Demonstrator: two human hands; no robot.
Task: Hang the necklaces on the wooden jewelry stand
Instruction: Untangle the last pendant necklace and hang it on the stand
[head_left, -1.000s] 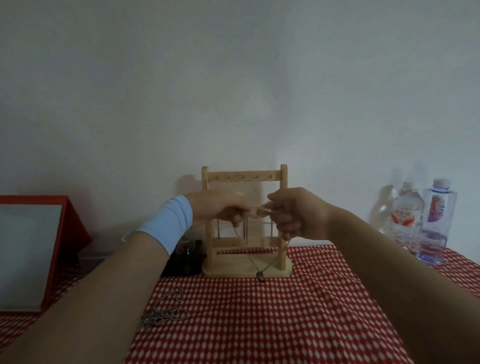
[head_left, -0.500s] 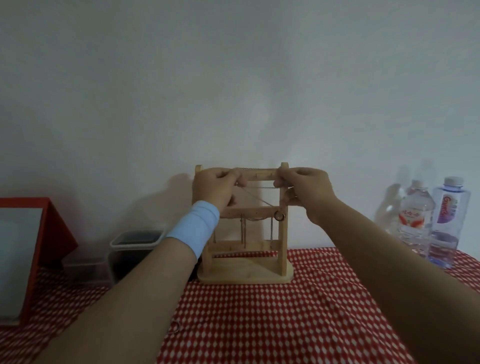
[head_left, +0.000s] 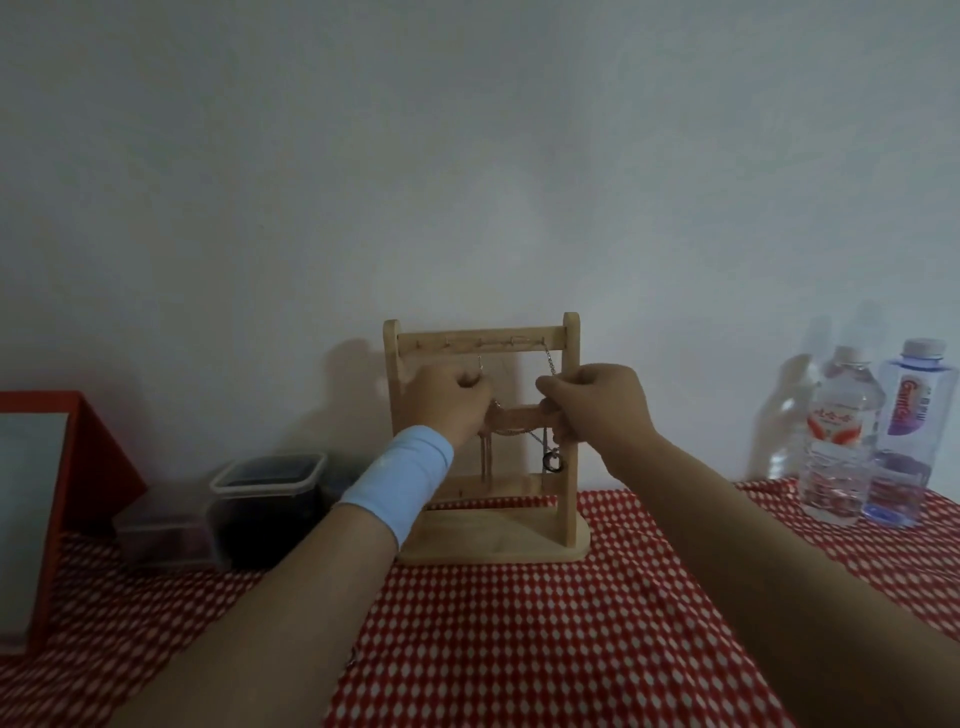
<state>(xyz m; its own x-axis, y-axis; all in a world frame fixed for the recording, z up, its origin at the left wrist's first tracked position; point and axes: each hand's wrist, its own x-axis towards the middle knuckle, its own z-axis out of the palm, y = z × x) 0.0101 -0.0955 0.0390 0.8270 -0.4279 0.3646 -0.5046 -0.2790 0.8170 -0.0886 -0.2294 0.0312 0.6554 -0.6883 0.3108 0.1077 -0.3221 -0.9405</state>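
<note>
The wooden jewelry stand (head_left: 480, 340) stands on the checked cloth against the wall, with hooks along its top bar. A thin silver necklace (head_left: 549, 361) hangs from two hooks on that bar, its chain running down into both fists. A dark ring pendant (head_left: 552, 461) dangles below near the right post. My left hand (head_left: 449, 405), with a light blue wristband, pinches the left end of the chain. The right end of the chain is pinched by my right hand (head_left: 597, 408), in front of the middle bar. Other chains hang from the middle bar, partly hidden by my hands.
A dark plastic container (head_left: 267, 506) and a smaller clear box (head_left: 161, 530) sit left of the stand. A red box (head_left: 47, 499) stands at the far left. Two water bottles (head_left: 844, 436) stand at the right on the red-and-white cloth (head_left: 519, 623).
Both hands have come down from the top bar to the middle bar's height. The necklace now hangs from the top hooks, and the pendant has dropped lower.
</note>
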